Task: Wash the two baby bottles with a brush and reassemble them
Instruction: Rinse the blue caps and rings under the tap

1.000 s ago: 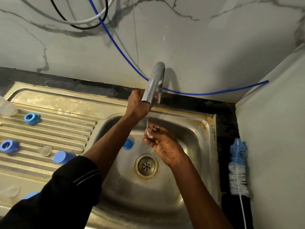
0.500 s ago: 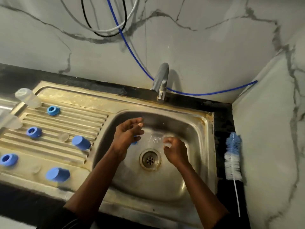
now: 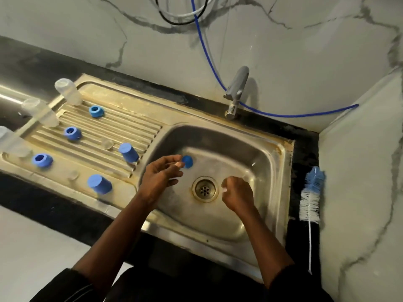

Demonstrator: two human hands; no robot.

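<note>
Reaching into the sink [image 3: 250, 153], both hands are low over the basin, one on each side of the drain [image 3: 204, 189]. The left hand [image 3: 160, 178] has its fingers apart and loosely bent, gripping nothing I can make out. Its fingertips sit just beside a loose blue cap [image 3: 187, 161] on the basin's sloping wall, and I cannot tell whether they touch it. The right hand [image 3: 237, 192] is curled in on itself right of the drain. There is a pale glint at its fingertips, but I cannot tell if it pinches anything.

Over on the draining board [image 3: 141, 110], the bottle parts are laid out. Three clear bottle bodies [image 3: 67, 91] stand in a line along its left edge, the nearest one cut by the frame. Three blue collars [image 3: 72, 133] lie on the ribs, well apart from one another. Two tall blue covers [image 3: 99, 184] stand closer to the basin, and two clear teats [image 3: 107, 143] rest among them.

The bottle brush [image 3: 311, 197] lies on the dark counter [image 3: 305, 149] right of the sink, against the side wall, blue tuft pointing away. The tap [image 3: 236, 90] stands behind the basin, and a blue hose [image 3: 283, 115] trails along the back wall.
</note>
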